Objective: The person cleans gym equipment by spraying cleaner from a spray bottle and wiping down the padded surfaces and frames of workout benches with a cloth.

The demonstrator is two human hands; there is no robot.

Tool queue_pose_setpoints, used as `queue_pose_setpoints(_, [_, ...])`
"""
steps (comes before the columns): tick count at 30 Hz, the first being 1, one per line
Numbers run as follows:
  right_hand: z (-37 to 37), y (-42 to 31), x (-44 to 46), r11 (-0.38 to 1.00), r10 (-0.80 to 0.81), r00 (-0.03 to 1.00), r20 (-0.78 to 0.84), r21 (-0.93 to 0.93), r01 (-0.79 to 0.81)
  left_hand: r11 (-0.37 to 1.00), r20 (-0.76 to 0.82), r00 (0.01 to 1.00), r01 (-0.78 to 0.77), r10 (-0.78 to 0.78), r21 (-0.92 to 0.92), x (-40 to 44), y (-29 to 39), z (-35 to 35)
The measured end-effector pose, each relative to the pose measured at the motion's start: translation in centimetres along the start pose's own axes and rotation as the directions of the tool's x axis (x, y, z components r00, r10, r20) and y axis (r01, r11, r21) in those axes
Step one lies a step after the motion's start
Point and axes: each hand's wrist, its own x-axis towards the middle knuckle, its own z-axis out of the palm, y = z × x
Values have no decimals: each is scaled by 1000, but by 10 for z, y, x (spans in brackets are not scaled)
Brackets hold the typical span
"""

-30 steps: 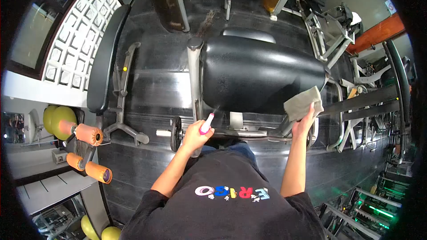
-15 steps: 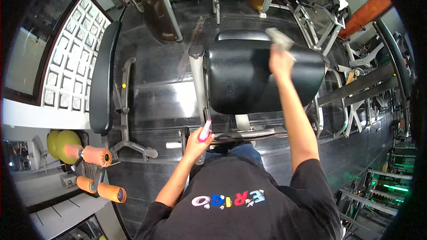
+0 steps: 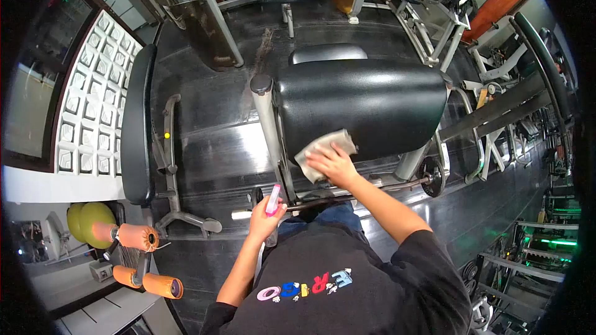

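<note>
A beige cloth (image 3: 324, 154) lies under my right hand (image 3: 334, 164), whose fingers press it against the near left corner of a black padded bench (image 3: 366, 102). The pad has a shiny surface and is tilted toward me. My left hand (image 3: 267, 217) is wrapped round a small pink and clear bottle (image 3: 273, 200), held upright to the left of the pad. Between my body and the pad runs a metal bar (image 3: 329, 203), close to the left hand.
A grey upright post (image 3: 264, 105) stands at the pad's left side. Further left is another black bench (image 3: 138, 124). Orange foam rollers (image 3: 138, 237) sit at lower left. A weight plate (image 3: 433, 177) hangs at the bar's right. Gym machines (image 3: 434, 25) fill the back right.
My right hand has swept the cloth from the pad's far right down to its near left corner. The bottle stays in my left hand. The view has shifted slightly.
</note>
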Motion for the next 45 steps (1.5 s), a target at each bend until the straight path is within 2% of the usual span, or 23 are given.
queue_pose_setpoints(1, [-1, -4, -13, 999, 18, 999, -50, 36, -16, 1000, 4, 1000, 2, -2, 4, 1, 2, -2])
queue_pose_setpoints(4, [-23, -8, -22, 934, 169, 972, 165, 289, -212, 1000, -12, 1000, 20, -19, 22, 2, 3, -6])
queue_pose_setpoints(7, [-61, 12, 6, 697, 504, 828, 248, 450, -558, 999, 21, 999, -26, 26, 23, 3, 9, -7])
queue_pose_setpoints(8, [-69, 25, 15, 631, 636, 772, 3, 574, -522, 1000, 27, 999, -23, 22, 14, 3, 11, -6])
queue_pose_setpoints(10, [-104, 63, 43, 457, 826, 561, -52, 645, -613, 999, 35, 999, -42, 41, 22, 2, 15, -5])
queue_pose_setpoints(12, [-132, 98, 70, 371, 902, 389, -186, 792, -484, 998, 34, 998, -52, 51, 27, 0, 15, -3])
queue_pose_setpoints(13, [-138, 113, 82, 421, 897, 360, -258, 747, -515, 999, 38, 998, -47, 47, 18, -1, 13, -2])
queue_pose_setpoints(15, [-143, 124, 115, 460, 877, 393, -278, 721, -518, 999, 36, 999, -38, 38, 0, -3, 7, 1])
queue_pose_setpoints(16, [-136, 125, 132, 703, 711, 522, -471, 449, -551, 999, 49, 998, -33, 34, -7, -4, 4, 2])
queue_pose_setpoints(17, [-139, 106, 149, 624, 779, 558, -284, 439, -647, 999, 63, 998, -29, 30, -14, -5, 2, 4])
queue_pose_setpoints(18, [-115, 97, 161, 685, 723, 626, -292, 421, -595, 997, 92, 993, -73, 74, -20, -7, 2, 6])
queue_pose_setpoints(19, [-100, 81, 174, 666, 722, 691, 25, 242, -705, 997, 91, 993, -72, 74, -23, -10, 3, 7])
queue_pose_setpoints(20, [-47, 59, 167, 880, 473, 837, -276, 101, -464, 997, 88, 994, -65, 68, -31, -12, 4, 8])
queue_pose_setpoints(22, [-44, 25, 150, 917, 394, 875, -282, 189, -352, 997, 80, 995, -56, 59, -44, -17, 5, 9])
queue_pose_setpoints(27, [-28, 17, 100, 996, -74, 974, -216, 25, 81, 997, 36, 999, -16, 19, -74, -24, -6, 8])
queue_pose_setpoints(29, [-9, 10, 73, 966, -251, 968, 15, 63, 250, 999, 31, 1000, -4, 6, -52, -24, -4, 6])
queue_pose_setpoints(32, [-32, -2, 68, 919, -266, 954, 136, 334, 209, 1000, 17, 1000, -2, 2, -23, -24, 3, 3])
queue_pose_setpoints(34, [-51, -2, 80, 860, -91, 897, 432, 488, -148, 1000, 3, 1000, -5, 5, -19, -24, 9, 2])
queue_pose_setpoints(37, [-74, 42, 91, 641, 171, 948, 268, 700, -314, 998, -37, 997, -68, 67, -10, -26, 14, 2])
queue_pose_setpoints(38, [-74, 66, 95, 662, 198, 979, 51, 730, -172, 996, -39, 996, -82, 83, 25, -27, 16, 1])
queue_pose_setpoints(40, [-101, 98, 121, 585, 591, 801, 92, 635, -505, 996, -57, 995, -78, 81, 44, -30, 16, 1])
queue_pose_setpoints(42, [-123, 105, 148, 439, 791, 607, -77, 761, -477, 997, -77, 995, -63, 65, 34, -33, 10, 2])
queue_pose_setpoints(45, [-119, 74, 169, 691, 690, 717, -99, 387, -611, 997, -69, 997, -36, 41, 67, -36, -4, 4])
